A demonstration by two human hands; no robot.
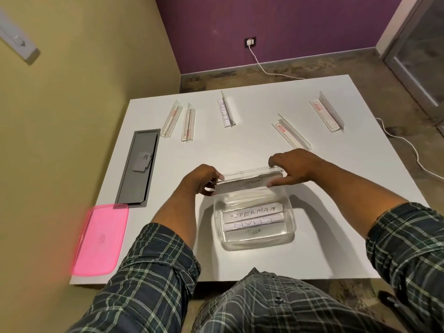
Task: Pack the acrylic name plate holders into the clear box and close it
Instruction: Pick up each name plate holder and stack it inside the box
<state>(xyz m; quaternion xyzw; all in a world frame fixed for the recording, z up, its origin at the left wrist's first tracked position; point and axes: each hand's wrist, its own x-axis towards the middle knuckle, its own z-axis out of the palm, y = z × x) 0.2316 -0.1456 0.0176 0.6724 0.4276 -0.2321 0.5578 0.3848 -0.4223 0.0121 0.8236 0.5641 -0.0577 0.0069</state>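
The clear box point(254, 227) sits nearest, lidless, holders inside reading TIGER and SUPERMAN. Above its far rim, the left hand point(204, 180) and right hand point(294, 168) pinch the ends of the holder point(245, 182) (reading, I think, ELEPHANT), probably to lower it level. Five loose holders point(292, 132) wait beyond.
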